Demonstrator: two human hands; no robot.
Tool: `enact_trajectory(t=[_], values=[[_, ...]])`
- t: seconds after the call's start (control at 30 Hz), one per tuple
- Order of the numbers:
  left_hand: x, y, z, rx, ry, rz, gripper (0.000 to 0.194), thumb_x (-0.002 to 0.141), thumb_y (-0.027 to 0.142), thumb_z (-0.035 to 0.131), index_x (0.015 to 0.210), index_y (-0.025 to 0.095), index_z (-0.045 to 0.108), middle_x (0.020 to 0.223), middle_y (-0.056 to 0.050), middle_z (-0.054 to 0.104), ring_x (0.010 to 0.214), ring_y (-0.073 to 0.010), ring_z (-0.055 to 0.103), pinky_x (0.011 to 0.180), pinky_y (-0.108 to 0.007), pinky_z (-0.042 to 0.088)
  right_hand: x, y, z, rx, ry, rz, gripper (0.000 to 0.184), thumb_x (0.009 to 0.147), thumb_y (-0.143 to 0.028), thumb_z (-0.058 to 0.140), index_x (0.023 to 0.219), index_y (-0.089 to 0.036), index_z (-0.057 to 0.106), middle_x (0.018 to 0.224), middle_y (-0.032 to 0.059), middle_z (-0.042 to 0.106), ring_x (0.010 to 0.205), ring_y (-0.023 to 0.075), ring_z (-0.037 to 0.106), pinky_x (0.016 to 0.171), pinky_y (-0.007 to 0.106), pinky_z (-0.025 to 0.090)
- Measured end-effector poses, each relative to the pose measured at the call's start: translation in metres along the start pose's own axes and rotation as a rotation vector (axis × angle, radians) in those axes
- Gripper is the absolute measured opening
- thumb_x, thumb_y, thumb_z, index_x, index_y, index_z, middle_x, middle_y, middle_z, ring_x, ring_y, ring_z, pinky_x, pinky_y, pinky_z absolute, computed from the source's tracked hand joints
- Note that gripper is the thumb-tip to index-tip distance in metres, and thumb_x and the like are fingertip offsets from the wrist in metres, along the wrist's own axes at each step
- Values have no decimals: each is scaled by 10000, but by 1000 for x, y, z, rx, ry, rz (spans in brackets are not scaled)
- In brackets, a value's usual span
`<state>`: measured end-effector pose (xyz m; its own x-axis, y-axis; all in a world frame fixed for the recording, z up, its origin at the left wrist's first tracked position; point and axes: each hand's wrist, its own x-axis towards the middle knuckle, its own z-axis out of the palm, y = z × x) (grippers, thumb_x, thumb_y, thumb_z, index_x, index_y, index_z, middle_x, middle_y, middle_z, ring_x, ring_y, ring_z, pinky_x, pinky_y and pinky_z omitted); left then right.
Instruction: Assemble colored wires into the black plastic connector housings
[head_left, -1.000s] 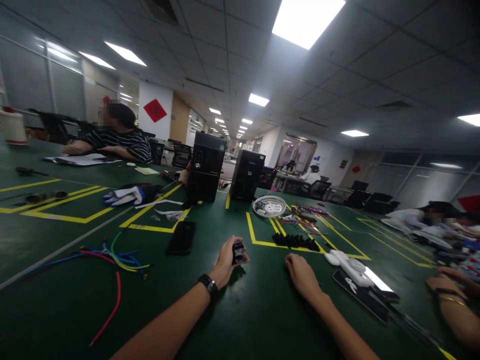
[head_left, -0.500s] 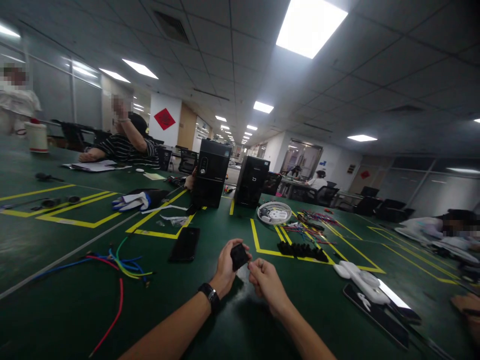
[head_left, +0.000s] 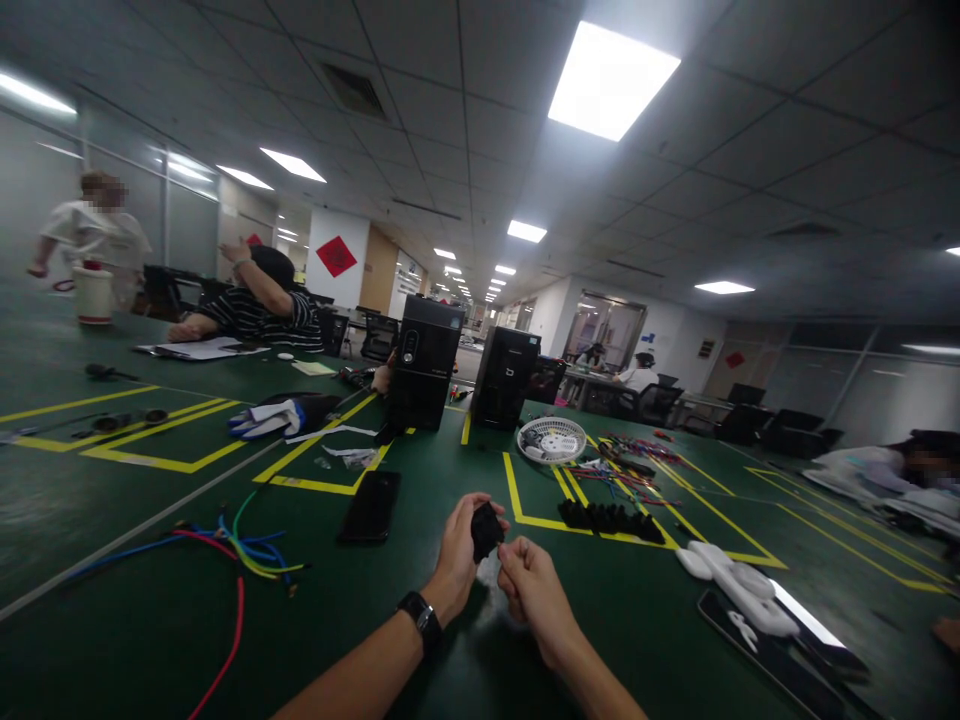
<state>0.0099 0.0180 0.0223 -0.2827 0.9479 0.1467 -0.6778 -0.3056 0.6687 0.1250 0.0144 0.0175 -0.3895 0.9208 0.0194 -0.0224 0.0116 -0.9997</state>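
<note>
Centrally in the head view, the left hand [head_left: 452, 560] is wrapped round a small black block [head_left: 486, 531], holding it just above the green table [head_left: 337, 640], with the fingers curled behind it and a dark watch [head_left: 424, 622] on the wrist. Just beside the block's near right edge, the right hand [head_left: 536, 588] has its thumb and forefinger drawn together in a pinch; whether anything small sits between them, I cannot tell. Left of the hands lies a black phone [head_left: 370, 507], and farther left a tangle of blue, red and green-yellow cables [head_left: 240, 610]. To the right, a row of black parts [head_left: 611, 522] lies along a yellow tape line, with a round white basket [head_left: 551, 441] beyond it. A white device [head_left: 750, 582] rests nearer the right edge. Two black computer towers [head_left: 425, 365] stand upright past the hands, side by side with a gap between.
</note>
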Motion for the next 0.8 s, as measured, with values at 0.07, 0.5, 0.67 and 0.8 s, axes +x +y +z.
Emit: enact_trajectory(t=[0.07,0.5,0.67,0.8], values=[[0,-1,1,-7,-14,-6,344,737,460,610,898,158,575,811,-72,664,691,-189,648,643,-316,491,2,2,0,-3,18,-10,469,724,-627,592,758,-215,371,467,-114,417,313,21,220,310,152,157],[-17,14,12,524,-188,285,245,866,368,471,931,195,631,756,-42,599,713,-163,551,673,-249,425,-1,6,-5,-90,71,57,505,689,-667,584,754,-219,361,472,-97,434,312,30,252,301,161,158],[-21,12,15,575,-186,311,261,881,369,437,959,207,627,778,-46,598,741,-176,550,693,-254,422,1,12,-8,-92,46,31,466,732,-647,546,768,-221,360,491,-94,443,313,37,257,305,168,171],[-12,4,9,487,-80,241,256,855,396,474,937,196,611,814,-51,606,745,-170,568,661,-247,439,9,16,-12,-200,-6,37,444,757,-646,494,773,-211,402,450,-96,403,314,55,252,340,188,184]])
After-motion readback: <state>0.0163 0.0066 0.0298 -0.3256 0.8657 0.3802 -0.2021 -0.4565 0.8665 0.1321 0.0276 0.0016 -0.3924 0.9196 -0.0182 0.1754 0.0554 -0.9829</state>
